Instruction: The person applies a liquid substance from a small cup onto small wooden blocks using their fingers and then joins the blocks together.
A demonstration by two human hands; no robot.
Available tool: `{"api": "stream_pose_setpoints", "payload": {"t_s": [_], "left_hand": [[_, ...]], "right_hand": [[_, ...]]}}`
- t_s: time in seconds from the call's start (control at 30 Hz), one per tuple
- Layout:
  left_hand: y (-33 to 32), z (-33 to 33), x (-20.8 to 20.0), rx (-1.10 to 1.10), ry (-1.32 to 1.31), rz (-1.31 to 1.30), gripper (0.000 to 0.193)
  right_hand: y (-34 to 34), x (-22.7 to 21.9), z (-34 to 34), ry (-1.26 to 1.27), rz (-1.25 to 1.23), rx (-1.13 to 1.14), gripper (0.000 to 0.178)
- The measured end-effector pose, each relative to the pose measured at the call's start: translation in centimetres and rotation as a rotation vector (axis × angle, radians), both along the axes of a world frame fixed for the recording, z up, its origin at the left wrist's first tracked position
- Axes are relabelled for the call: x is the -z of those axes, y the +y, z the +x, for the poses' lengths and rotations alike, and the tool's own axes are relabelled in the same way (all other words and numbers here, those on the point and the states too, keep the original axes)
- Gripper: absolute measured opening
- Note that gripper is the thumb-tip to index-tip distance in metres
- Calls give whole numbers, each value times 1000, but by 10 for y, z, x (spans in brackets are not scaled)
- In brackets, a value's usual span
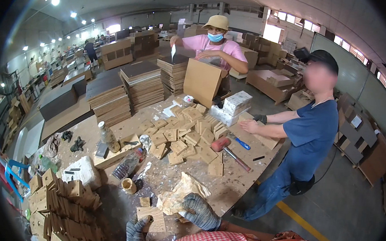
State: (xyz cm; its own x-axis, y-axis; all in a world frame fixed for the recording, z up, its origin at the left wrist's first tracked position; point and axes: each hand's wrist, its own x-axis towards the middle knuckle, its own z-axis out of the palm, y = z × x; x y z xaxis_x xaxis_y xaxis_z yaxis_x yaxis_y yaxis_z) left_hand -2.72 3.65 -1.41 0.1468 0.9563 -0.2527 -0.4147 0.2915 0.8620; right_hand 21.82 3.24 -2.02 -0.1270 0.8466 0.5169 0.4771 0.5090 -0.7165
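Low in the head view, my left hand (pixel 136 234), in a grey striped knit glove, grips the left edge of a flat square wooden block (pixel 152 219) with a dark hole in it. My right hand (pixel 201 212), gloved the same way, is closed at the lower right of a crumpled cream cloth (pixel 181 193); its fingertips are partly hidden. A small wood piece (pixel 145 202) lies just beyond the block. Near it stands a small pot (pixel 129 186) with a brown, crusted rim.
Beyond the cloth lies a heap of wooden blocks (pixel 183 137), with a red mallet (pixel 231 152) and a blue-handled tool (pixel 242 143) nearby. Stacked blocks (pixel 61 205) rise at left. A plastic bottle (pixel 127 164) lies near the pot. Co-workers stand across (pixel 216 50) and at right (pixel 311 128).
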Motion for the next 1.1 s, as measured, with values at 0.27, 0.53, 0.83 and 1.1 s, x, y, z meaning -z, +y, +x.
{"api": "stream_pose_setpoints", "payload": {"t_s": [0.27,0.53,0.83,1.1], "left_hand": [[3,2,-3,-39,37,1,35],[-6,16,-9,-70,80,-37,34],[6,36,-2,29,-18,42,34],[14,51,-6,82,17,87,30]], "right_hand": [[4,0,8,23,-45,-36,21],[8,5,10,86,-81,-57,20],[-1,-55,84,-259,352,288,20],[-31,-234,282,-622,522,960,16]]}}
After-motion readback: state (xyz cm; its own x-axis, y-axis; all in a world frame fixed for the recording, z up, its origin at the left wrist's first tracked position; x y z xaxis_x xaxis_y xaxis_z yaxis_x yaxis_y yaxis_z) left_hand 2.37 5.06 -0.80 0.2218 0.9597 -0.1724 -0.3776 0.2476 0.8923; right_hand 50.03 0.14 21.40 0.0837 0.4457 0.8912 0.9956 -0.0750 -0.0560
